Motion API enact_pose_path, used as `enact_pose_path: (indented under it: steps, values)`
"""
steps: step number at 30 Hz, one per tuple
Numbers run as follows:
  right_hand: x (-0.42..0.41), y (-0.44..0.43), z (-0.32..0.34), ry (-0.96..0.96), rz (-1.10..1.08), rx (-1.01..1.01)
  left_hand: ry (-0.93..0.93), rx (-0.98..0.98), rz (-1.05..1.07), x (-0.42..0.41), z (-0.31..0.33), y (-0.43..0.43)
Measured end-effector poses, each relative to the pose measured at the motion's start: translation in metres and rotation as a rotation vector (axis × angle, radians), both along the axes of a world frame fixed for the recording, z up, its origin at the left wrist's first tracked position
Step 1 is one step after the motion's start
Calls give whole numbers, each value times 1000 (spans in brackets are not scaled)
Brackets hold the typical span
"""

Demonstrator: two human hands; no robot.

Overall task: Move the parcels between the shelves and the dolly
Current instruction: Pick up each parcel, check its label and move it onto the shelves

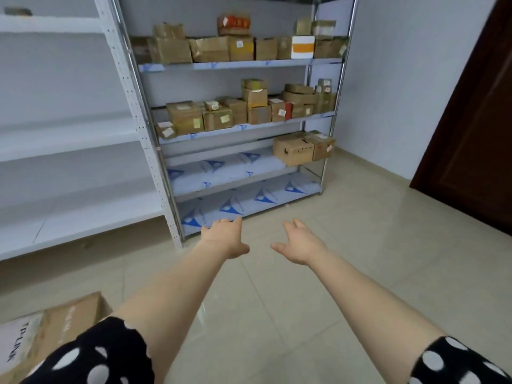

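Hands: left hand (225,239) and right hand (300,245) stretch toward the rack (235,65), fingers spread, holding nothing.
Parcels (185,117): crowding the rack's upper shelves, two lower down.
Progress: apparently mid-job; dolly out of view.

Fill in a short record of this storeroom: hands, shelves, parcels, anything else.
left grip: open, empty, stretched forward
right grip: open, empty, stretched forward
silver metal shelf rack: top two shelves crowded with brown cardboard parcels
third shelf: two tan cardboard boxes at right end
near left: large brown cardboard box, white label
right edge: dark brown wooden door
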State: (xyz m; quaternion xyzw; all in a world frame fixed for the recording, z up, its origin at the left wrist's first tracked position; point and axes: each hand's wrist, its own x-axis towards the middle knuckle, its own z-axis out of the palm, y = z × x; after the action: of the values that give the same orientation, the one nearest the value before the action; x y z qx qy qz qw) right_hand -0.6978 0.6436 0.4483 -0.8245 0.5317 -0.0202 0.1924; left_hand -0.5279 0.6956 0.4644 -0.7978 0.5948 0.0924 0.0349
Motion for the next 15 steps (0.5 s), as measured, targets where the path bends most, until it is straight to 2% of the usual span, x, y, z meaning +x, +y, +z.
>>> enact_pose_path:
  steps: [8,15]
  values:
    - [50,-203,21,26,-93,-63,49,-42,-82,48,17,-214]
    - [45,-347,11,29,-171,-5,100,-32,-147,55,18,-377]
